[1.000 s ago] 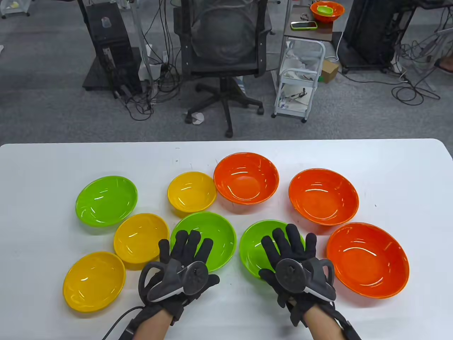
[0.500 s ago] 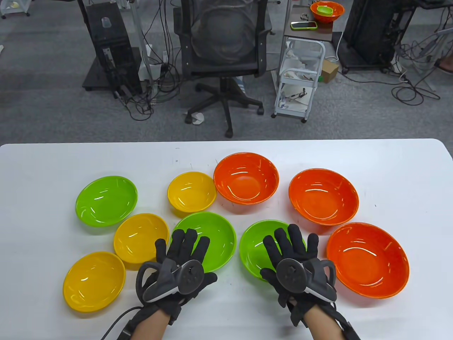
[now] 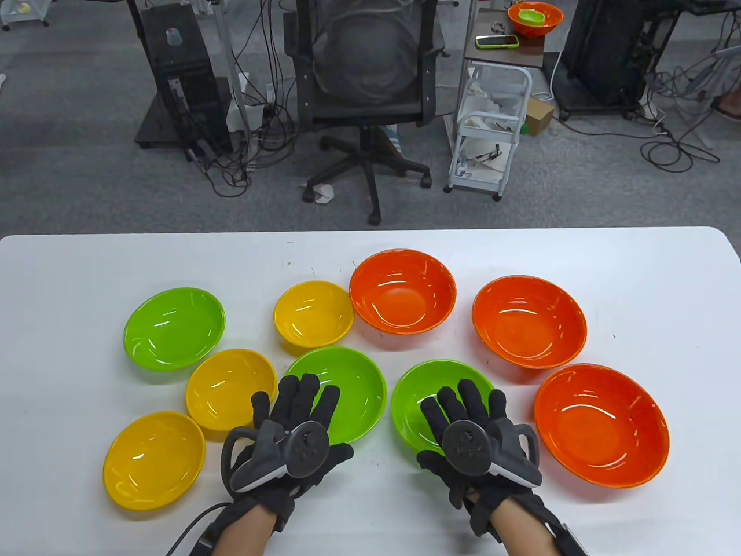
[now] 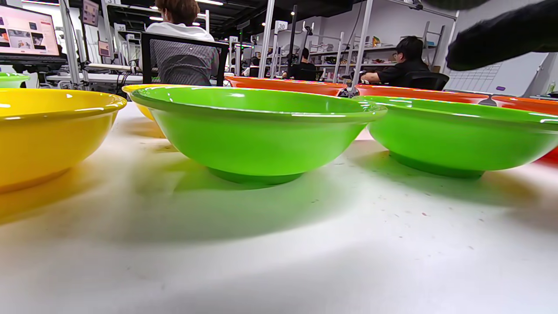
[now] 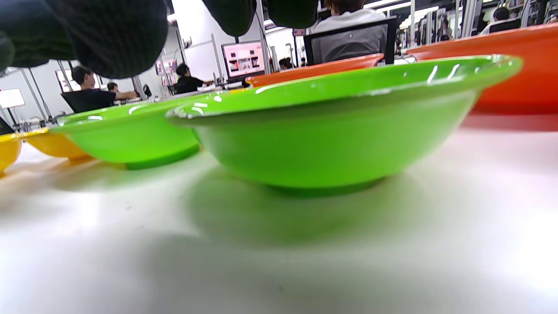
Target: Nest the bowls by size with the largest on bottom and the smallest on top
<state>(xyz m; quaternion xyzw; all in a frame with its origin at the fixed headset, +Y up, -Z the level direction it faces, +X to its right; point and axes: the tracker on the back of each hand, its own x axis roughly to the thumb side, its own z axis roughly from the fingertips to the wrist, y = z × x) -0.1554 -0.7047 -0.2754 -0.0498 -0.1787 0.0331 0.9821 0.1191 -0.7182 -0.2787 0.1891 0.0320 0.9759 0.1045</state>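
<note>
Table view: nine glossy plastic bowls sit singly on the white table [image 3: 637,278], none nested yet. Left hand [image 3: 289,440] hovers with fingers spread flat over the near rim of the lower-centre green bowl [image 3: 347,388]; right hand [image 3: 472,431] likewise spread over the second green bowl [image 3: 417,405] just right of it. No grip visible; both wrist views show the fingers above the rims, not touching. Third green bowl [image 3: 173,327] sits at centre left, three small yellow bowls [image 3: 153,460] at lower left and a fourth yellow one at centre, three large orange bowls [image 3: 602,425] on the right side. Judgement: the step is the first pick. Best to choose an orange bowl as base, since those look largest, then drop a green one in, yellow last. Pinch the green rim thumb under, fingers inside, lift clear of the touching neighbours, lower it centred so it seats flat and does not rock.
</note>
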